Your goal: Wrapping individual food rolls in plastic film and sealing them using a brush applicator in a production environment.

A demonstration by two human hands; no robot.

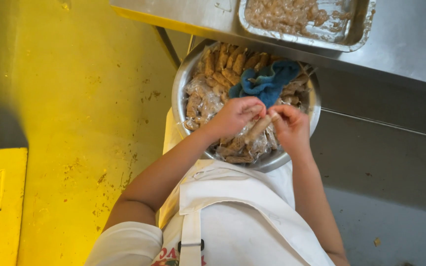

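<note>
The left hand (235, 116) and right hand (292, 125) are bent in, fingers closed on one small roll (258, 128). They hang over the full metal bowl (179, 101)

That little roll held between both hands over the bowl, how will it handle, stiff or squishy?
The roll probably bends a little: it is thin and held at both ends by the left hand and right hand. Its clear-looking wrap may be slippery. Being round, it would likely roll.

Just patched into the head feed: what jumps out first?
Both hands meet at centre frame, the left hand and right hand pinching one pale roll over a steel bowl heaped with wrapped rolls. A blue cloth lies on the heap, and a tray of mince sits top right.
</note>
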